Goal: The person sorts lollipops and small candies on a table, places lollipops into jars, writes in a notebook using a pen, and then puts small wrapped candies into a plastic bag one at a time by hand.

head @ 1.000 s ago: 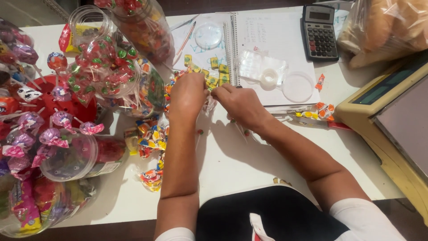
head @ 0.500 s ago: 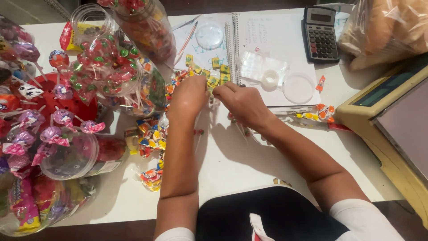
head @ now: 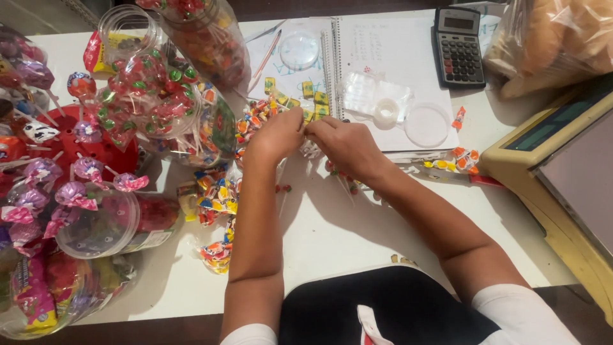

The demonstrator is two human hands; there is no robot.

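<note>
Mid-table, below the open spiral notebook [head: 383,64] | left hand [head: 276,136] and right hand [head: 348,145] pinch one small clear-wrapped candy [head: 311,148] between meeting fingertips | strip of bright wrapped sweets [head: 217,198] at left hand's seven o'clock, left hand nearer.

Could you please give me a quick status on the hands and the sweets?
Left hand and right hand together, pinching small clear plastic packet. Colourful wrapped sweets scattered alongside. White spiral notebook just beyond.

Left of the left hand [head: 276,135] stand candy jars [head: 167,108], beyond the right hand [head: 348,145] lies a notebook [head: 383,57] with a calculator [head: 458,46] farther right, and wrapped candies [head: 217,198] lie nearer, beside the left forearm.
</note>
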